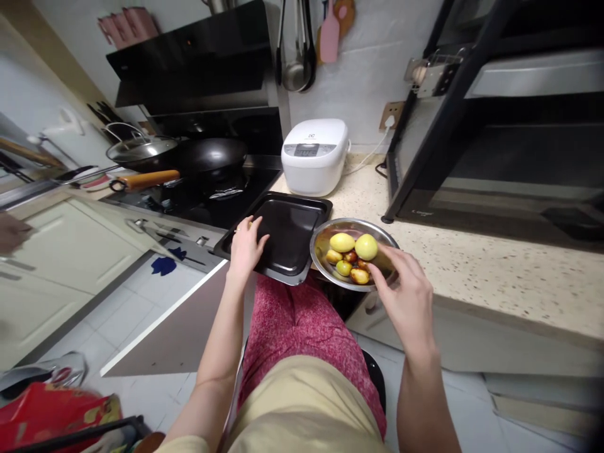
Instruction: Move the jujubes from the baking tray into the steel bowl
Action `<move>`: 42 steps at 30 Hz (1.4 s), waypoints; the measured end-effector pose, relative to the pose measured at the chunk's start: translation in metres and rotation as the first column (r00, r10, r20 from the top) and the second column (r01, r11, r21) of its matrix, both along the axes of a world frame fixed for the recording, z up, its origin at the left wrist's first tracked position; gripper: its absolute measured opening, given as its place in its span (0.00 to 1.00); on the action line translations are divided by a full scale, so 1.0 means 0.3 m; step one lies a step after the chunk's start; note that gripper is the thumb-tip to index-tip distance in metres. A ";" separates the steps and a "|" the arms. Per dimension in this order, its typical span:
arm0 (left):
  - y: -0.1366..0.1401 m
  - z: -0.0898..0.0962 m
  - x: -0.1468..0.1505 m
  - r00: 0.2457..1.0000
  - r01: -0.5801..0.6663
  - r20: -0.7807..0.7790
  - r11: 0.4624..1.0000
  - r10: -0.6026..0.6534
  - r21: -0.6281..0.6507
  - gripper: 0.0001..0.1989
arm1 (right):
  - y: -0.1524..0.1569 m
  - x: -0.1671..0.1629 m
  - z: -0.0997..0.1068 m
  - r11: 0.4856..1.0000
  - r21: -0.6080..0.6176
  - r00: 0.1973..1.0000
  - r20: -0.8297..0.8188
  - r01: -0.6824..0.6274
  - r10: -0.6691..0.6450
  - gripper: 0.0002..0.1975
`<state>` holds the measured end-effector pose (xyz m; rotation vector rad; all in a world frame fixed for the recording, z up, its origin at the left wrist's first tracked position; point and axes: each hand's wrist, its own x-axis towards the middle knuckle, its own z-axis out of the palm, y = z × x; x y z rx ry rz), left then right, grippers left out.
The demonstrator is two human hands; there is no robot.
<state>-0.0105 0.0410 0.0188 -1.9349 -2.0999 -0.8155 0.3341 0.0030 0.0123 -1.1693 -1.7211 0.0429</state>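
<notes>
My left hand [246, 246] lies over the left side of a black baking tray [292, 233], fingers spread and thumb out, holding nothing. The tray is bare inside and sits at the counter's front. To its right stands a round metal bowl [323, 239] with several yellow-green fruits, some with brown patches; they look like jujubes [342, 242]. My right hand [401, 277] reaches over the bowl's right rim, thumb and fingers apart beside a round yellow-green fruit [366, 246]. Part of its fingers is hidden, and no firm grip shows.
Behind the tray stands a white rice cooker [314, 160]. At left, a wok [212, 154] with a wooden handle [146, 180] and a lidded pan [141, 151] sit on the stove. A large oven [509, 163] stands at right. An open cabinet door [174, 327] juts out below.
</notes>
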 end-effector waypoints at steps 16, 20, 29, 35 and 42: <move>0.031 0.021 -0.095 0.951 -0.219 -0.263 0.957 0.165 -0.191 0.18 | -0.059 -0.029 -0.061 0.995 0.091 1.000 0.004 -0.026 0.026 0.10; 0.021 0.031 -0.085 0.966 -0.187 -0.206 0.971 0.154 -0.150 0.19 | -0.061 -0.029 -0.061 0.995 0.101 0.999 -0.018 -0.025 0.027 0.10; -0.081 0.094 0.211 0.863 0.392 0.281 0.908 -0.419 0.148 0.20 | -0.076 -0.051 -0.052 0.991 0.132 0.998 -0.060 -0.023 0.031 0.08; -0.106 0.089 0.449 0.727 0.616 0.289 0.778 -0.623 0.125 0.18 | -0.082 -0.045 -0.054 0.998 0.063 0.999 -0.053 -0.007 0.010 0.08; -0.068 0.043 0.511 0.748 0.628 0.214 0.774 -0.628 0.078 0.19 | -0.076 -0.031 -0.067 0.998 0.058 1.000 -0.029 0.010 -0.008 0.09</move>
